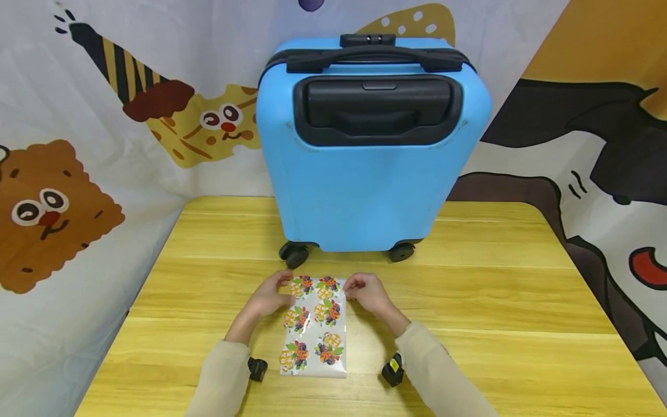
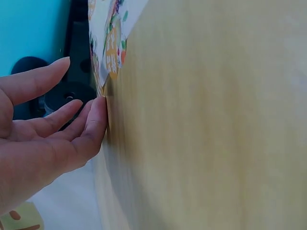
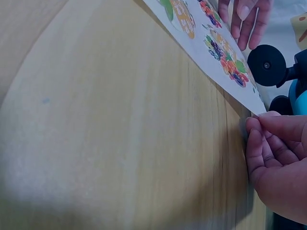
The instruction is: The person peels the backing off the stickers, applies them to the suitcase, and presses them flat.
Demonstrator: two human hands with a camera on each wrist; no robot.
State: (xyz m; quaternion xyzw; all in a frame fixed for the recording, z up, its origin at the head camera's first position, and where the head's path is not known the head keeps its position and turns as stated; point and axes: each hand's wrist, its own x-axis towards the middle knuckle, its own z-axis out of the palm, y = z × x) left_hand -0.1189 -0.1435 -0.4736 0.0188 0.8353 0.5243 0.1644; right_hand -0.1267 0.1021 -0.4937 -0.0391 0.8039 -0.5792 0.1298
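A white sticker sheet (image 1: 328, 324) with several colourful fruit clusters lies on the table, long side running away from me. My right hand (image 1: 366, 291) pinches its far right corner between thumb and fingertips; in the right wrist view that corner of the sheet (image 3: 225, 86) slopes up off the wood. At the far left edge is my left hand (image 1: 271, 294), its thumb spread apart from its fingers. In the left wrist view the left hand's fingertips (image 2: 100, 108) rest at the table, right by the sheet's corner, with nothing gripped.
A blue suitcase (image 1: 365, 191) stands upright just behind the sheet, on black wheels (image 1: 294, 255). Both hands work close in front of it. The wooden table (image 1: 500, 301) extends to either side, and a cartoon-printed cloth (image 1: 172, 52) hangs behind and around it.
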